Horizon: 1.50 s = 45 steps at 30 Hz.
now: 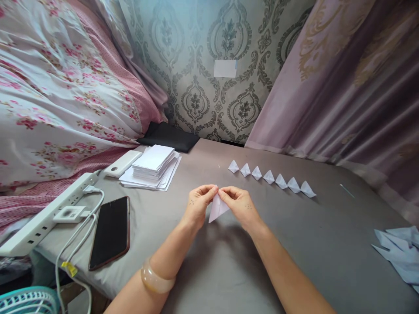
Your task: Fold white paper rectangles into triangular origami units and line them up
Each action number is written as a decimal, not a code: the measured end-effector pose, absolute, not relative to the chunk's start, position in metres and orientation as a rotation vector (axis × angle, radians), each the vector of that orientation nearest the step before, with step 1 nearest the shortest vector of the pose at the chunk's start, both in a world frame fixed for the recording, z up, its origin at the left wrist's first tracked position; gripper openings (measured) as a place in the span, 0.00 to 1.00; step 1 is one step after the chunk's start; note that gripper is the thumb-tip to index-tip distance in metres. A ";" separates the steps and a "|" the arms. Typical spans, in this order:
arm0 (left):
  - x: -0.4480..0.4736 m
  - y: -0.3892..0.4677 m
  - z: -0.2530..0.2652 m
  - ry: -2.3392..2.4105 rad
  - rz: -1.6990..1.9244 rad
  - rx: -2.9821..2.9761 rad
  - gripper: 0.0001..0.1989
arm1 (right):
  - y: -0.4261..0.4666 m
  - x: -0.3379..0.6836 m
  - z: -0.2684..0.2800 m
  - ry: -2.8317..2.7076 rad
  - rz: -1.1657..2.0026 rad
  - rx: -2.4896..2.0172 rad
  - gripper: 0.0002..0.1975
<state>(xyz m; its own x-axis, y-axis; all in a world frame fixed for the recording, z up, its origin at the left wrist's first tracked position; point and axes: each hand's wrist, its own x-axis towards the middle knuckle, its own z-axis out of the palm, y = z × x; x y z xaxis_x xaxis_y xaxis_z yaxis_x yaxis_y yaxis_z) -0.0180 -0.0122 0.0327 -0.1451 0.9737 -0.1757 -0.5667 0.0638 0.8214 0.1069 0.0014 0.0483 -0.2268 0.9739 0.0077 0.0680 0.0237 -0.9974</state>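
Both hands, left hand [198, 205] and right hand [240, 205], pinch the thin, light, bendy paper [218, 208] by its top corner.

Home bedroom: floral bedding [65, 87], curtain [353, 87], damask wallpaper [209, 39].

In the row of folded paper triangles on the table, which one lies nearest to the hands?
The leftmost triangle of the row: it lies just above the right hand, while the others run off to the right, further away.

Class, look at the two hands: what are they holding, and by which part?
Both hands pinch a folded paper triangle at its top point, left hand and right hand meeting there.
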 end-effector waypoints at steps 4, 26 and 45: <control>-0.021 -0.011 0.034 0.909 1.371 0.592 0.14 | 0.010 0.114 0.046 -1.319 1.501 -1.130 0.12; -0.021 -0.016 0.036 0.753 1.059 0.742 0.11 | 0.030 0.140 0.045 -0.902 1.860 -0.877 0.10; -0.025 -0.013 0.030 0.979 1.146 1.244 0.15 | 0.020 0.133 0.054 -1.527 1.323 -1.010 0.10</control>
<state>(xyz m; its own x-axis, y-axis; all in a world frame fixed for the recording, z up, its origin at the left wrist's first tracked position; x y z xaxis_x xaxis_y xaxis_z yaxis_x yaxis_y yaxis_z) -0.0251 -0.0130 0.0301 0.1822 0.9821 0.0482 -0.1054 -0.0293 0.9940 0.1332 0.0200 0.0541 -0.3078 0.9468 0.0942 0.0420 0.1124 -0.9928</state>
